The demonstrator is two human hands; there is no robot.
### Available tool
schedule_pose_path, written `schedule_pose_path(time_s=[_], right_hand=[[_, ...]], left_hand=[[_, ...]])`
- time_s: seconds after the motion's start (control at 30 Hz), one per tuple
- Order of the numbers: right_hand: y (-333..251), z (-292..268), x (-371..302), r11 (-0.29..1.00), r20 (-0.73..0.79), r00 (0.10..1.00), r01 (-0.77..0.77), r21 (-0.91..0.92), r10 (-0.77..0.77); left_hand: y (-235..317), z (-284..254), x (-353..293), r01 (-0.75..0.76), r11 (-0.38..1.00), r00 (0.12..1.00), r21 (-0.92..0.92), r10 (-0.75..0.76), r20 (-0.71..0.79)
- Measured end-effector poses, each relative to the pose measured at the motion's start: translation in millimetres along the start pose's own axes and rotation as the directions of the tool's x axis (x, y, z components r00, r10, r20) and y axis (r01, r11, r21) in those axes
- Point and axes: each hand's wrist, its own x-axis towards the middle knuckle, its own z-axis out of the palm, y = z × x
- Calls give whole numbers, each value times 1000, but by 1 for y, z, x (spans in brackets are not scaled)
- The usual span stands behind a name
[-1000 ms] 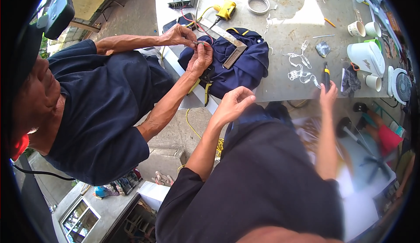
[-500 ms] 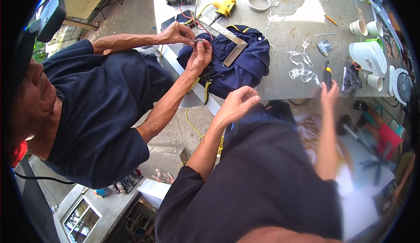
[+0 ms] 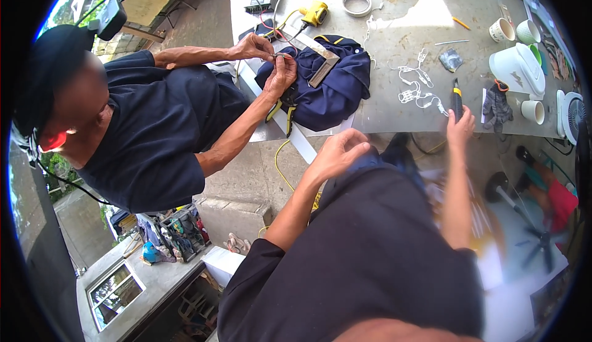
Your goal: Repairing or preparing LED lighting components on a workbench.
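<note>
Presently, right hand extended, fingers wrapped round slim black-and-yellow hand tool; left hand half-curled, holding nothing; white plastic container bears dark, illegible marking.

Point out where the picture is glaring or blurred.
Head view, top: sunlight bleaches a patch of the grey table; head view, lower right: whitish haze softens the right forearm, while the black-and-yellow tool in the right hand looks clearer.

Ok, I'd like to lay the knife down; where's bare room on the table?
Bare: the sunlit patch between tape roll and orange pencil, plus a smaller strip between dark blue cloth and white connectors. Crowded: the right end, with cups, white container and fan.
</note>
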Motion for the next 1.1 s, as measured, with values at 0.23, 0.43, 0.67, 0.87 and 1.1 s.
schedule_pose_path(time_s=[0.23,0.43,0.67,0.87,1.1], right_hand=[[-11,-6,1,1000,-1,1000,0,6,0],[-17,-12,2,1000,12,1000,17,-1,-17],[-19,-16,2,1000,23,1000,10,29,-10],[-16,-13,2,999,16,1000,16,28,-17],[-20,-17,2,999,42,999,15,34,-16]], left_hand=[[6,32,-26,42,997,998,67,-39,-40],[1,49,-41,39,994,996,103,-30,-84],[1,62,-51,62,988,993,143,-47,-108],[8,68,-53,80,981,994,179,-64,-93],[10,70,-55,80,972,993,220,-58,-103]])
